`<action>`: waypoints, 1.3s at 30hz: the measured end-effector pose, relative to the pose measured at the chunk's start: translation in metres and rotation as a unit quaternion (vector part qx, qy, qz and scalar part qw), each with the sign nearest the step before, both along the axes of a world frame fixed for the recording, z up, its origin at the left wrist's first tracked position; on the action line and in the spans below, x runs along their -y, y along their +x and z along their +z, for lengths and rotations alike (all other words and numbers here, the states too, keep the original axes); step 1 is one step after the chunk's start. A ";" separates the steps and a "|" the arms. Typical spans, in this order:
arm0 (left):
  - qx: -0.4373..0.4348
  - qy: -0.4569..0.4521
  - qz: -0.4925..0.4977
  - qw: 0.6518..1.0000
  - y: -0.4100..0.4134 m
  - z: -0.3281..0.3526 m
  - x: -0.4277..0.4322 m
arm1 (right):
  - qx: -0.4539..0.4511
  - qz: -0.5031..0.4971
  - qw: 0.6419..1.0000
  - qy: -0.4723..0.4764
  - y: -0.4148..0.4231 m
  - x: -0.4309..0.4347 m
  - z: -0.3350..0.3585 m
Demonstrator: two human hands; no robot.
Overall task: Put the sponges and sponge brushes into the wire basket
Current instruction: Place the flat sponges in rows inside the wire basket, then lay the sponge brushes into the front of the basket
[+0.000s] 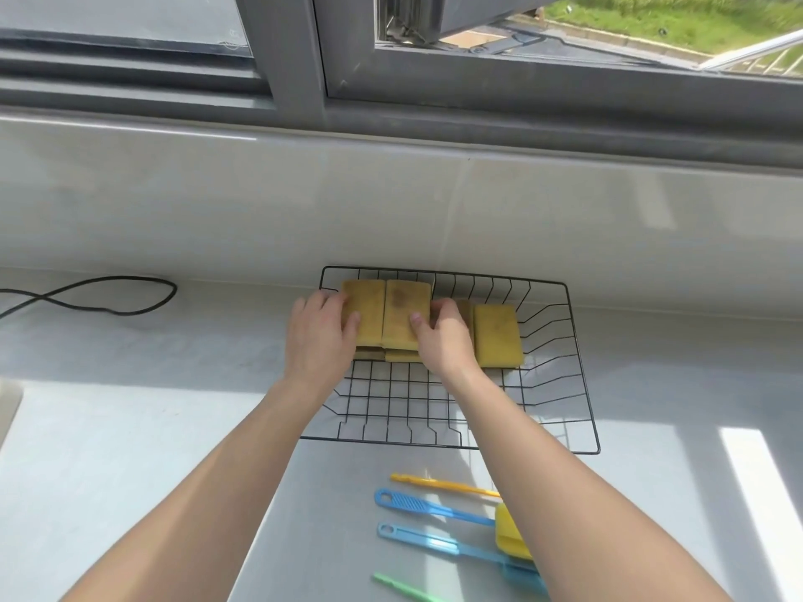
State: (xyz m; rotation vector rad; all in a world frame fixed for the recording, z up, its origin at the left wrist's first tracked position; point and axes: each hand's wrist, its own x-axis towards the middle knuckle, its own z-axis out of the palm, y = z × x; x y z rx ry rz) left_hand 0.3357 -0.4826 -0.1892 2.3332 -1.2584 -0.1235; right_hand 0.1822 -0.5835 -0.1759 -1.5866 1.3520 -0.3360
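Hands meet over a black wire basket (578, 375) on a pale countertop (130, 427) below a grey-framed window (304, 71). The left hand (319, 336) grips the outer edge of a yellow sponge (364, 312), thumb lying on its top face, while the right hand (443, 341) clasps the neighbouring sponge (404, 310) the same way; the two sponges touch side by side at the far left of the basket, seemingly stacked on other sponges whose edges show just beneath. A third yellow sponge (497, 336) lies inside the basket just right of the right hand. Near the front edge of the counter, outside the basket, four sponge brushes lie in a row: a yellow handle (443, 485), a blue handle (430, 508) leading to a yellow sponge head (510, 534), a second blue handle (443, 545) and a green handle (399, 588), all partly hidden by the right forearm. A black cable (108, 293) loops across the counter at far left.
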 end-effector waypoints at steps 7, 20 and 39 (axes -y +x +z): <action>0.024 0.038 -0.016 0.999 -0.006 0.002 -0.007 | -0.030 0.013 0.992 -0.125 -0.003 -0.009 0.006; -0.032 -0.041 -0.122 0.991 -0.108 0.048 -0.102 | -0.002 0.042 0.977 -0.209 -0.136 -0.068 0.048; -0.091 0.076 -0.288 0.950 -0.254 0.011 -0.119 | -0.068 0.014 0.978 -0.195 -0.322 -0.200 0.030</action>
